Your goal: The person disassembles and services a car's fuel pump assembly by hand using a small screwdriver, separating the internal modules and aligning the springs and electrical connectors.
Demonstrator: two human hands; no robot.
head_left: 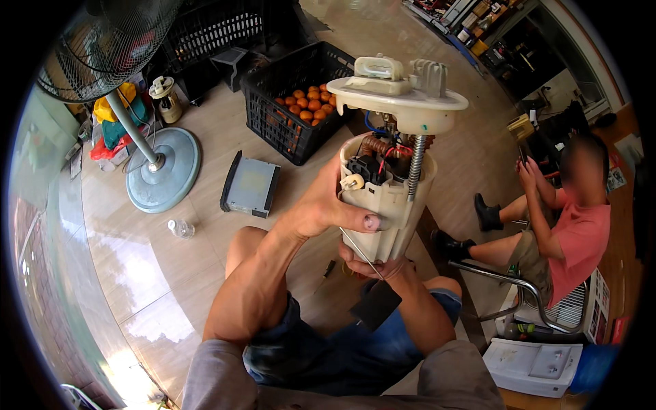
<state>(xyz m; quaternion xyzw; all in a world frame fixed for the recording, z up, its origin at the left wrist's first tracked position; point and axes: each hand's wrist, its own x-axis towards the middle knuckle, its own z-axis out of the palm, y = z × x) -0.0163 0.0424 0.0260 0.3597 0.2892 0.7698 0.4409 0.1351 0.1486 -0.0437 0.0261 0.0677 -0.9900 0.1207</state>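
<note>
Upright in front of me is a fuel pump module [386, 219], a whitish plastic canister under a round flange cap [400, 102]. Between cap and canister show a metal spring [416, 167], a brown corrugated hose and red, blue and black wires. My left hand [328, 208] wraps round the canister's left side, its thumb across the front. From beneath, my right hand [372, 263] grips the base, its fingers partly hidden. A thin rod runs down from the canister to a black float [376, 305], which hangs over my right wrist.
A black crate [273, 130] of oranges stands ahead. Left are a fan's round base [164, 171], another pump module [164, 99], a boxy metal unit [250, 184] and a plastic bottle [180, 229]. A screwdriver [329, 268] lies below. To the right, a person [574, 232] sits holding a phone.
</note>
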